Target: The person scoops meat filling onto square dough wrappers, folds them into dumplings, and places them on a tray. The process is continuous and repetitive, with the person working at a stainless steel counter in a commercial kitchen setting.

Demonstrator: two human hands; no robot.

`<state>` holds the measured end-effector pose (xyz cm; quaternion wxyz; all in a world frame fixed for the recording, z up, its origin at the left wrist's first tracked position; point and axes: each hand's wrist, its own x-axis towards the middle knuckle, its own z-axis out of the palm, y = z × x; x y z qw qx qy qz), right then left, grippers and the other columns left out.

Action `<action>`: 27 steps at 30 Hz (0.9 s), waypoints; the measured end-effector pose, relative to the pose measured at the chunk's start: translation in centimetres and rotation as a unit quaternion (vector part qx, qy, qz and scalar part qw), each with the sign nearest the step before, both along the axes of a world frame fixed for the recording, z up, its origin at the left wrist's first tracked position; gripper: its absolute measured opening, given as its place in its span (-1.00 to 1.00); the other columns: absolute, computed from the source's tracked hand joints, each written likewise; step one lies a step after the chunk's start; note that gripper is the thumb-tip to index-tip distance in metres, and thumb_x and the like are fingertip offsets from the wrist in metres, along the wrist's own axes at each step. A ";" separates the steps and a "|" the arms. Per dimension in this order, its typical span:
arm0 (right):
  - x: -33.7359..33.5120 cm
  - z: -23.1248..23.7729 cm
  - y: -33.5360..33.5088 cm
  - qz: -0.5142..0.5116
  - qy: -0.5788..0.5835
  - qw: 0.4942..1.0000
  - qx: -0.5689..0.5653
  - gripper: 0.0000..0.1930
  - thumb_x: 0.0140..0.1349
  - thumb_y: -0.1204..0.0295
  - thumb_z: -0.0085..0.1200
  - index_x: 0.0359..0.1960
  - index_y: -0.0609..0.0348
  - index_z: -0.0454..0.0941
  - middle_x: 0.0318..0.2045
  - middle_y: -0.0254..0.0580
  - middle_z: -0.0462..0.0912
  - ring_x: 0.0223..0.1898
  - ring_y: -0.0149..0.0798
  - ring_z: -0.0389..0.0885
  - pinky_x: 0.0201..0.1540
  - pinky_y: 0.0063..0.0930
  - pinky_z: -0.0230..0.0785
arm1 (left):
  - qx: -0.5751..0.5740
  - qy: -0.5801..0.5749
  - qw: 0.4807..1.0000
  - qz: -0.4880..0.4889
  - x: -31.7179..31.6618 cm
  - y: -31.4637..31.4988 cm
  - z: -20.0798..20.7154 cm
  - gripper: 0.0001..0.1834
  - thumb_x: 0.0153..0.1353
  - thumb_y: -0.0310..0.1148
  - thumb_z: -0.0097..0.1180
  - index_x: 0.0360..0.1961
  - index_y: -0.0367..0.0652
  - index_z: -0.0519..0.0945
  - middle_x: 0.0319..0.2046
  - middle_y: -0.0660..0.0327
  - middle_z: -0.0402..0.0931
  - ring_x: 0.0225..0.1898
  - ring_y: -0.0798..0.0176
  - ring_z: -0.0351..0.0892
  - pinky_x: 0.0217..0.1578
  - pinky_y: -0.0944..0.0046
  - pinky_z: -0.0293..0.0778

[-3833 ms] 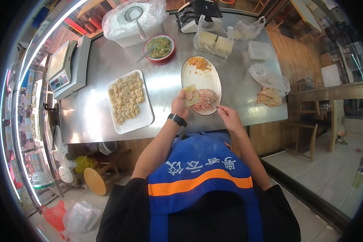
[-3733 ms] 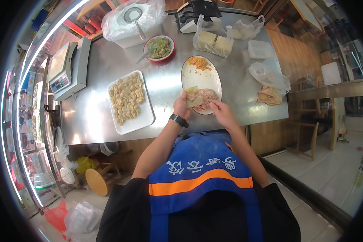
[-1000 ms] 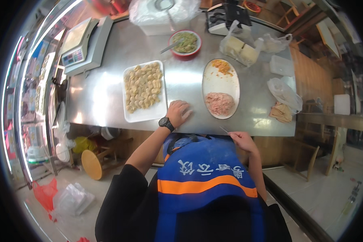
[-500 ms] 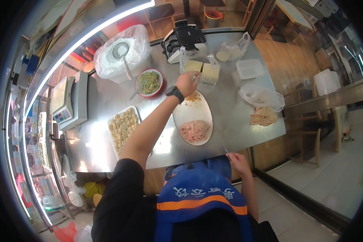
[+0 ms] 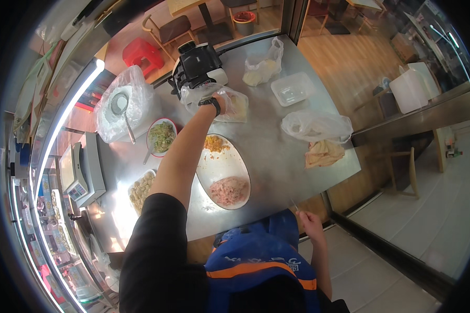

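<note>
The camera is worn on the head, and I notice that it looks downward and forward. The black sleeve [image 5: 154,250] and the blue apron [image 5: 256,261] are very near to it; the left hand [image 5: 221,104], the right hand [image 5: 311,225] and the metal table [image 5: 277,175] are farther, then a wooden chair [image 5: 168,31].

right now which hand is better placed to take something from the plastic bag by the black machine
Left, most likely: the left hand is at that plastic bag, while the right hand is well away, by the near edge of the table, holding a thin tool.
</note>
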<state>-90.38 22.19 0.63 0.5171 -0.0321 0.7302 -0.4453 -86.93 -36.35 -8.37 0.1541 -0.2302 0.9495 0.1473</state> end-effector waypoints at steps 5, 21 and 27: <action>-1.5 -0.4 -1.6 0.089 0.045 0.995 -0.027 -0.67 0.32 0.24 0.02 -0.15 0.28 0.62 -0.61 -0.47 0.44 -0.59 -0.57 0.30 -0.50 -0.64 0.21 | -0.017 0.064 0.991 0.114 3.1 -0.7 -2.4 -0.33 -0.11 0.06 0.27 0.00 -0.10 0.50 -0.06 0.00 0.54 0.00 0.02 0.53 -0.02 0.13 0.45; 3.8 -0.4 -8.0 0.179 0.043 0.982 -0.050 -0.70 0.34 0.22 -0.01 -0.13 0.17 0.61 -0.72 -0.61 0.25 -0.70 -0.67 0.13 -0.66 -0.73 -0.06 | 0.367 0.328 0.653 0.576 32.6 24.3 10.5 -0.66 0.18 -0.27 0.20 -0.15 -0.34 0.57 -0.33 0.10 0.64 -0.37 0.23 0.66 -0.41 0.30 0.58; 9.0 2.4 -11.2 0.261 -0.009 0.964 -0.051 -0.66 0.32 0.22 0.00 -0.15 0.27 0.61 -0.62 -0.56 0.35 -0.58 -0.61 0.23 -0.54 -0.69 0.08 | -0.002 0.362 0.828 0.429 37.7 34.9 5.7 -0.61 0.07 -0.46 0.10 -0.01 -0.18 0.53 -0.03 -0.04 0.53 0.01 -0.05 0.52 0.02 0.13 0.41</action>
